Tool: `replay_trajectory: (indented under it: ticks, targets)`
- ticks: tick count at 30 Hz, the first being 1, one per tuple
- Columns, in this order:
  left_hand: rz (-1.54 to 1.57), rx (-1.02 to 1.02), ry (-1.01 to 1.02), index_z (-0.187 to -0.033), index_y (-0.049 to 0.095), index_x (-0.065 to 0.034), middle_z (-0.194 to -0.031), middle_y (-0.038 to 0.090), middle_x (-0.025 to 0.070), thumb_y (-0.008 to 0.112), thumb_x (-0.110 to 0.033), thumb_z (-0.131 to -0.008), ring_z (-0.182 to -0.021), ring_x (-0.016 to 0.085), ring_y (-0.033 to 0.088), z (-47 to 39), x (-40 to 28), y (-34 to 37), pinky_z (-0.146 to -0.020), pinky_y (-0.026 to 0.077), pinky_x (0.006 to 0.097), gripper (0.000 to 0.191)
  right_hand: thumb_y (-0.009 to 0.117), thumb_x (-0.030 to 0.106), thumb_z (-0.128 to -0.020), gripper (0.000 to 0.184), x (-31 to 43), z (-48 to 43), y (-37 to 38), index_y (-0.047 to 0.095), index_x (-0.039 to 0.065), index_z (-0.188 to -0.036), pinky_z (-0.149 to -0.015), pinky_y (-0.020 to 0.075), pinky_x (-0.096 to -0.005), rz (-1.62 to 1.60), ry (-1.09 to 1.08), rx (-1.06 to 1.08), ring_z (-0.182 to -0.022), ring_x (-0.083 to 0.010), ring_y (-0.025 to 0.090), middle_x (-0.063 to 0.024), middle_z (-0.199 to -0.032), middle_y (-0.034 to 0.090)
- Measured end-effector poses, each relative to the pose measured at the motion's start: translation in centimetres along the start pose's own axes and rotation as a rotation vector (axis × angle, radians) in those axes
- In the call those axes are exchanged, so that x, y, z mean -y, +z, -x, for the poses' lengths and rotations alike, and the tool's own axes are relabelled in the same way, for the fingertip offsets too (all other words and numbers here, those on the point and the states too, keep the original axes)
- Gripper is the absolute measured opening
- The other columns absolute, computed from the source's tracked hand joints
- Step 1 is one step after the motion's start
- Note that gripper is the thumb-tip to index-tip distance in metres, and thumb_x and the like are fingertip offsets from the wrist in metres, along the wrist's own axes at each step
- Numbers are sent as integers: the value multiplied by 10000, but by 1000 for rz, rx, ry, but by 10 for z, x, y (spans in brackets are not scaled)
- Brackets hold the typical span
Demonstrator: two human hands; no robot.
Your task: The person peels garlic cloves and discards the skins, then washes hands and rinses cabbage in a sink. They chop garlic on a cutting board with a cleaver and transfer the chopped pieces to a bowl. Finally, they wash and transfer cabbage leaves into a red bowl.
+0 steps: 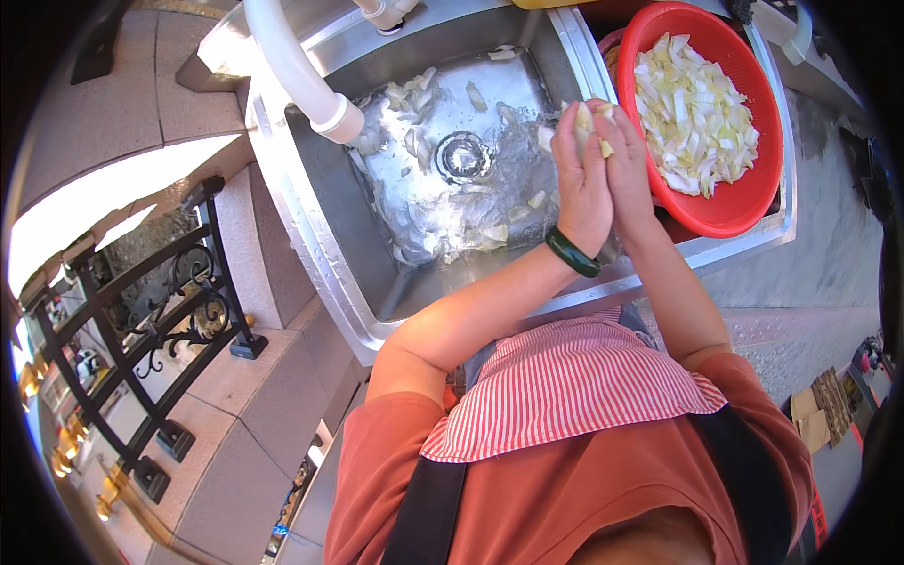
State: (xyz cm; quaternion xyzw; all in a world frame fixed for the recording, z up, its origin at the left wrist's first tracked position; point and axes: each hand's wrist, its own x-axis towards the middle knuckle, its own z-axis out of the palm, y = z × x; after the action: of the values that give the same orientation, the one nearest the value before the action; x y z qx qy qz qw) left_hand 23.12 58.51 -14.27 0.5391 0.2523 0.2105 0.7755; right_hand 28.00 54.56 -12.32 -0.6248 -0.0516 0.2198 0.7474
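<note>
My left hand [580,187], its wrist in a dark green bangle [573,252], and my right hand [627,159] press together around some pieces of chopped cabbage [583,126]. Both are raised at the right side of the steel sink basin [321,233], by its divider. Water in the basin holds loose cabbage pieces [417,95] around the round drain [463,157]. Just right of my hands, a red plastic colander [759,180] contains a heap of cut cabbage [696,116], tilted over the second basin.
A thick white plastic pipe [300,67] reaches over the basin's upper left. Another container [611,44] is partly hidden beneath the colander. A black metal railing [152,339] stands on the stone ledge at left. Flattened cardboard [812,417] lies at far right.
</note>
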Motion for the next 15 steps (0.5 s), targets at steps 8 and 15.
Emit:
replay_trajectory:
  ticks: [8,15]
  targets:
    - [-562,360,398,-1311,434,-28,-1382,319,256,575,-187,-834,-1291,408,295,-52,-21,138,-1082,255,439,522,477,268,-943,337,85,-68,-169,596,16,-1132,-954,393,-362,1111,-238,-441,-1096,-249,524,-153,-1152,568]
    - [-785,8,595,-956,618,-44,-1103,540,157,628,-80,-753,-1061,346,479,-115,26,-70,-884,389,422,206,502,161,-943,234,76,-49,-125,604,50,-1123,-883,428,-298,1081,-431,-90,-1026,-194,564,-107,-1116,595]
